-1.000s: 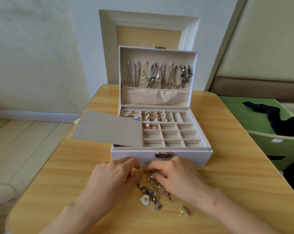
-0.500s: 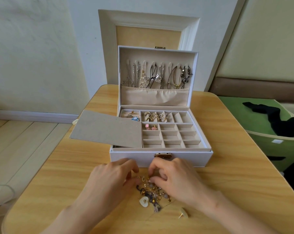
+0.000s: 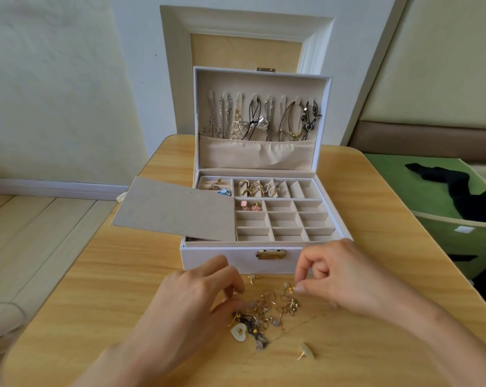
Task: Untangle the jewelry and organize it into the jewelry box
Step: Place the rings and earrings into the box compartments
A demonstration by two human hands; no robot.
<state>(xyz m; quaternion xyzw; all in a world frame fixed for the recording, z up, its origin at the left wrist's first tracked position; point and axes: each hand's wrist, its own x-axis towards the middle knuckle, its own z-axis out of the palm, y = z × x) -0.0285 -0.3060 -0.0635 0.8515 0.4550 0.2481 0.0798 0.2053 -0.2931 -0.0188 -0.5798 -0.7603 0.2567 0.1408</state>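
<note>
Gold tangled jewelry [image 3: 264,311] lies on the surface [image 3: 96,289] just before the open jewelry box [image 3: 222,258]; left hand [image 3: 191,297] pinches its edge, right hand [image 3: 342,277] pinches one small gold piece [image 3: 290,287].

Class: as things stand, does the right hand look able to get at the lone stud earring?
Probably yes. The stud earring lies uncovered on the table near the right hand, nothing between them. That hand pinches a small gold piece, which it may need to drop first.
</note>
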